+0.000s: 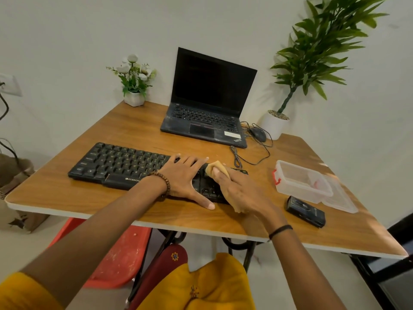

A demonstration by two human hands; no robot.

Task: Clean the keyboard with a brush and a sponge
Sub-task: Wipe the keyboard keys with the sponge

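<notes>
On the wooden surface [125, 130], the black keyboard [116, 164] lies close to the near edge. Left grip [185, 177] lies flat on its keys, fingers straight and spread, holding nothing. Right grip [239, 193] is clamped round a yellow sponge [218, 168], pressing it onto the keyboard's right end. Well to the right sit a clear plastic box [301, 180] and a small black case [305, 211]; behind the keyboard a laptop [207, 108] stands open, screen dark

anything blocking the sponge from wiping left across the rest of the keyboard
Yes, the left hand lies flat on the keyboard just left of the sponge, which the right hand grips over the right-end keys. Beyond that hand the keys are bare.
</notes>
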